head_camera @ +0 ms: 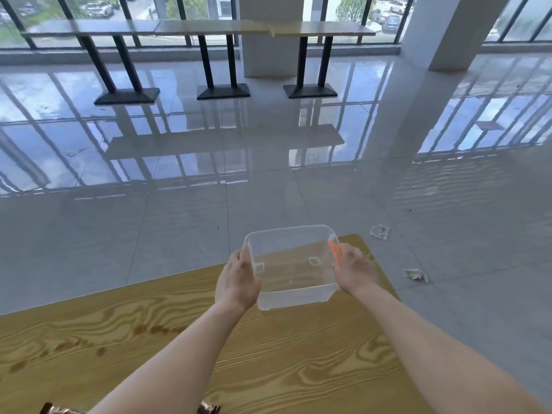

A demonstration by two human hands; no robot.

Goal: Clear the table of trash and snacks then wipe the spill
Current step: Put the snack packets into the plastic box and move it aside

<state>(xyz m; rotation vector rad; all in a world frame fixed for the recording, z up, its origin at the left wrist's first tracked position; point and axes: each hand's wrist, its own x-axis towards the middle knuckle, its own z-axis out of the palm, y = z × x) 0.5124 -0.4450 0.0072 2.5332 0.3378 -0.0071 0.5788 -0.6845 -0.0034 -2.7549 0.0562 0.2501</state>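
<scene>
I hold an empty clear plastic bin with an orange latch over the far right part of the wooden table. My left hand grips its left wall and my right hand grips its right wall by the latch. A brown spill streaks the tabletop at the left, with smaller brown drops nearer the left edge. A shiny brown snack wrapper peeks in at the bottom edge between my forearms.
Two crumpled clear wrappers lie on the tiled floor right of the table, one farther and one nearer. High bar tables on black legs stand by the windows. A white pillar rises at the right.
</scene>
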